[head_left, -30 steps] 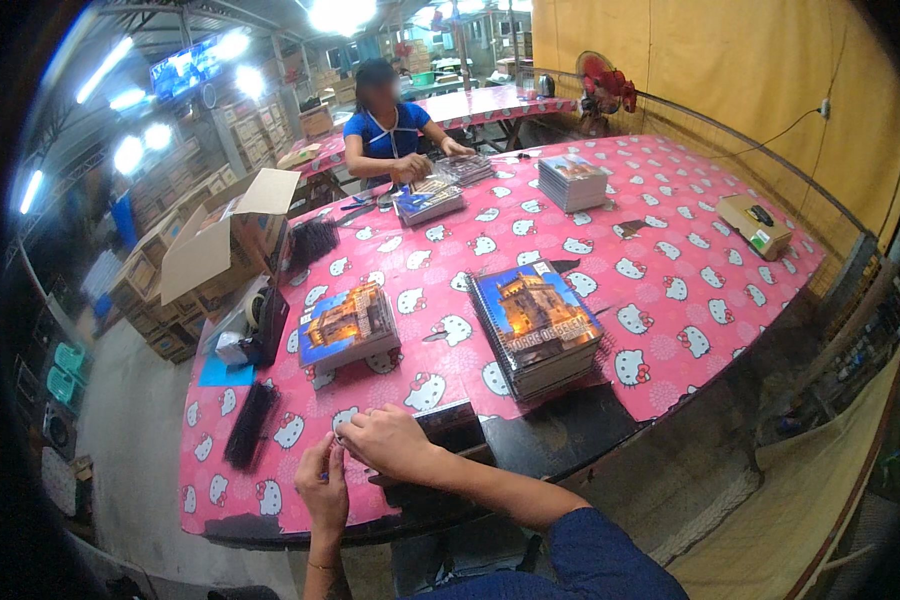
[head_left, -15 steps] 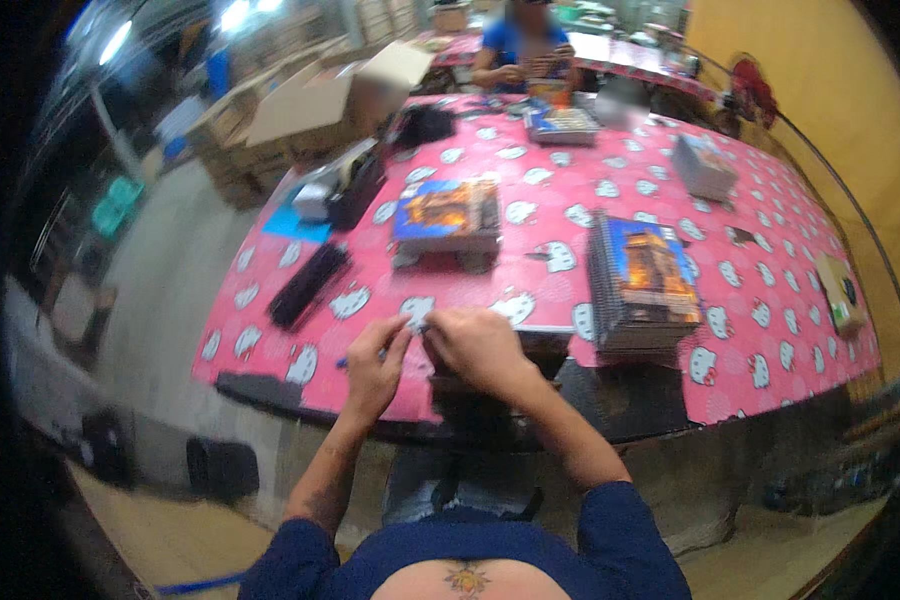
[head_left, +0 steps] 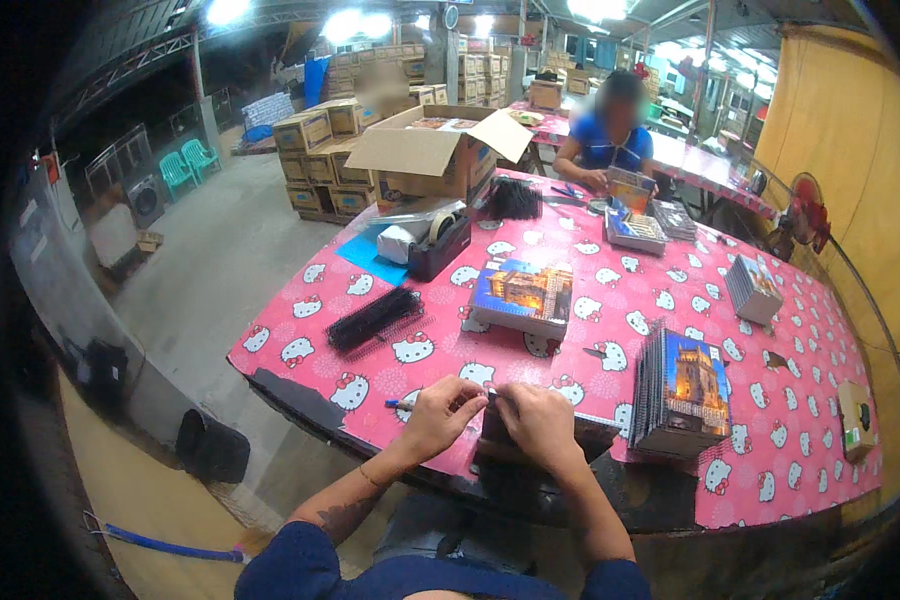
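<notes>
At the near edge of the table, my left hand (head_left: 442,414) is closed, its thumb and fingertips pinched together. My right hand (head_left: 538,422) is beside it, fingers bent and closed, the fingertips almost meeting the left ones. What they pinch is too small and hidden to make out. Under my right hand is a dark, flat-topped block (head_left: 500,446), mostly covered by it. A blue pen (head_left: 398,405) lies left of my left hand. To the right stands a stack of spiral-bound notebooks (head_left: 682,395) with a lit building on the cover. Farther off lies an unbound-looking stack (head_left: 523,292) with the same picture.
Black binding coils (head_left: 375,320) lie at left, with another bunch (head_left: 515,198) farther back. A tape dispenser (head_left: 440,245) stands near an open carton (head_left: 425,165). Across the table a person in blue (head_left: 610,150) handles notebooks. A red fan (head_left: 805,212) stands at right.
The view has tipped up and turned left, so the table sits lower and more to the right. My hands stay close together at the table's near edge.
</notes>
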Motion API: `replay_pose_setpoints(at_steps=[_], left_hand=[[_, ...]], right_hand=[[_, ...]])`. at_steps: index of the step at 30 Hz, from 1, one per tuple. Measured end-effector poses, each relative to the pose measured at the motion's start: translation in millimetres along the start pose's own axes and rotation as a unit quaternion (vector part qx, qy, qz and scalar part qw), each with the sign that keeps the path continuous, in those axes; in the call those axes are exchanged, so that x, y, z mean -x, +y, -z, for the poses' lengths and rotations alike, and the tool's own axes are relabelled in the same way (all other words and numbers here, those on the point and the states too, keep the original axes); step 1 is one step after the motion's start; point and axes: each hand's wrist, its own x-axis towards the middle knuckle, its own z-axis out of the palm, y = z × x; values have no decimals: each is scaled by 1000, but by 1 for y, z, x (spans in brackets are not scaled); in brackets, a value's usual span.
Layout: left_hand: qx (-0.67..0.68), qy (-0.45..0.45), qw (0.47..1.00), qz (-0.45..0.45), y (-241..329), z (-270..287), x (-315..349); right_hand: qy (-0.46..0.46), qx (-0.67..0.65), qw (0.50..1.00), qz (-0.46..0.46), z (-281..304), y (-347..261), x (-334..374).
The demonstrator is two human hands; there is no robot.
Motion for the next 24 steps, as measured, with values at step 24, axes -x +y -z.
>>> replay_pose_setpoints(at_steps=[24], left_hand=[[-39, 27, 999, -3, 0, -9, 0]], right_hand=[[-19, 3, 999, -39, 4, -4, -4]])
